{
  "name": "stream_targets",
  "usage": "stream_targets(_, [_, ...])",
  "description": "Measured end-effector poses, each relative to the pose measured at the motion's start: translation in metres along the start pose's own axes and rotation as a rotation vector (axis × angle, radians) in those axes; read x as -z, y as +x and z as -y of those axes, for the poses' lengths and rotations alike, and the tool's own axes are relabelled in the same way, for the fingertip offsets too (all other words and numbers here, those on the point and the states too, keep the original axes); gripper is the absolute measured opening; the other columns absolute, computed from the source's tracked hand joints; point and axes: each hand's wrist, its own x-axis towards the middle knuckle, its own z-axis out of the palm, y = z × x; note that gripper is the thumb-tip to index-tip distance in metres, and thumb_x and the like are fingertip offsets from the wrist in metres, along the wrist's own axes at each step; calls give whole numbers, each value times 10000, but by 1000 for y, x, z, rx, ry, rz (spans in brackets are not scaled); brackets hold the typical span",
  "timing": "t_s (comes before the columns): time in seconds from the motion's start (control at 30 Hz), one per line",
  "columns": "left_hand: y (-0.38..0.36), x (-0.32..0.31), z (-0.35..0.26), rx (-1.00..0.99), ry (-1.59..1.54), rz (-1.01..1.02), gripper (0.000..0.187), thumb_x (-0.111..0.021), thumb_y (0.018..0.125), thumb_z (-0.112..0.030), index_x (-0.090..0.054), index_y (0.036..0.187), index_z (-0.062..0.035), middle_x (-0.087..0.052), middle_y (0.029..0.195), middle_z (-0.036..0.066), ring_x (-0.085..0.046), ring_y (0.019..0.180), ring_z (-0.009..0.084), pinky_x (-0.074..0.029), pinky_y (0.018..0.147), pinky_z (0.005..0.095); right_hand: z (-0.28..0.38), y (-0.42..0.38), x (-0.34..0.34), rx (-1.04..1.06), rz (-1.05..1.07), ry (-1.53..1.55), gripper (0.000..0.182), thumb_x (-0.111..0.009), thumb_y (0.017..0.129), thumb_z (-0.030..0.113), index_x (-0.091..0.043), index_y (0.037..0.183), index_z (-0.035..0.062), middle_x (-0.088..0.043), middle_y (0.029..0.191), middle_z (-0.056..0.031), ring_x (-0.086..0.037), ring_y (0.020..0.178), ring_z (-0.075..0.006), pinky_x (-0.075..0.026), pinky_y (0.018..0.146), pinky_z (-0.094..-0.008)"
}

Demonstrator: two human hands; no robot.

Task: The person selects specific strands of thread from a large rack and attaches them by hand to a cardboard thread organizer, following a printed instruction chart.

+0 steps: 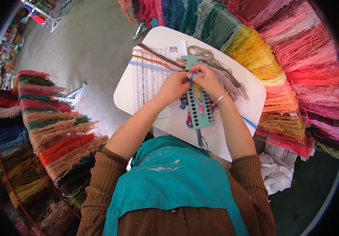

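A green thread card (pixel 203 118) with rows of punched holes lies on the white table, a pink and yellow print down its middle. Both my hands meet over its upper part. My left hand (pixel 176 86) pinches a blue thread (pixel 191 77) from the left side, and my right hand (pixel 208 80) has its fingers closed on the same thread from the right. Brown, orange and pale blue strands (pixel 153 66) stretch left from the card across a printed chart (pixel 147 88). Dark blue and reddish threads hang along the card's edges and below it.
The white table (pixel 124 92) also carries a bundle of grey and beige threads (pixel 224 74). Racks of yarn skeins (pixel 256 51) curve close along the right. Another yarn rack (pixel 55 126) stands at left, and a white plastic bag (pixel 277 173) is at lower right.
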Motion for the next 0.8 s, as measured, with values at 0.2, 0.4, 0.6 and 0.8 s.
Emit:
stream_targets(0.2, [-7,25,-21,376,-654,83,103,-604,908,-201,-585,840,-127,-431,647,-73,-388,532,64,-283,463,225,1,5,2,-76,-36,-29,325,-660,927,315,-568,1051,29,-628,744,-28,-590,644,-99,-464,596,-255])
stream_targets(0.4, [-64,131,-21,339,-1002,125,302,-560,962,-246,-412,711,-167,-308,613,-77,-281,506,45,-209,417,196,-8,7,-3,-95,-143,-81,282,-612,895,242,-549,1049,14,-675,854,-89,-681,714,-147,-517,665,-291])
stream_targets(0.6, [-132,270,-27,117,-1257,-102,252,-520,955,-180,-432,722,-142,-310,606,-40,-270,471,78,-205,398,220,-23,16,-3,-36,-183,-171,272,-603,880,192,-539,1066,4,-689,814,-124,-693,690,-178,-528,670,-312])
stream_targets(0.8, [-144,348,-19,-126,-1292,-183,204,-479,985,-140,-479,791,-78,-253,606,-39,-296,539,92,-275,469,239,-14,10,-5,-48,-197,-259,264,-599,879,174,-535,1070,4,-689,768,-124,-698,713,-186,-524,675,-310])
